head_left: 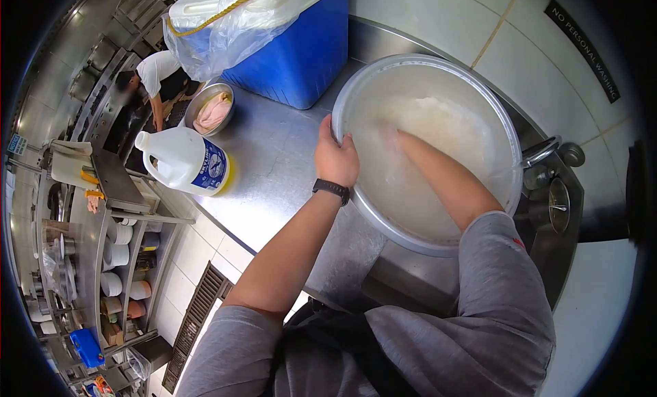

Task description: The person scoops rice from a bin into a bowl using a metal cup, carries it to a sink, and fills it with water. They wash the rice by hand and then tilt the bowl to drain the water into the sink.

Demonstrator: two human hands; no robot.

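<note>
A large round metal pot [415, 246] holds cloudy white water with rice [438, 127] heaped below the surface. My left hand [335, 156] grips its left rim, the thumb over the edge and the fingers along the outer wall; a dark band is on that wrist. Inside the pot, my right hand [393, 138] is sunk in the milky water beside the rice. Its fingers are blurred and hidden, so I cannot see what they hold. The pot rests at the sink's edge, near a faucet [542, 153].
On the steel counter [274, 144] stand a white jug [181, 161] with yellow liquid, a metal bowl [213, 110] with pale pink contents, and a blue cooler [294, 51]. Left are shelves of crockery [116, 253] and a bending person [159, 75].
</note>
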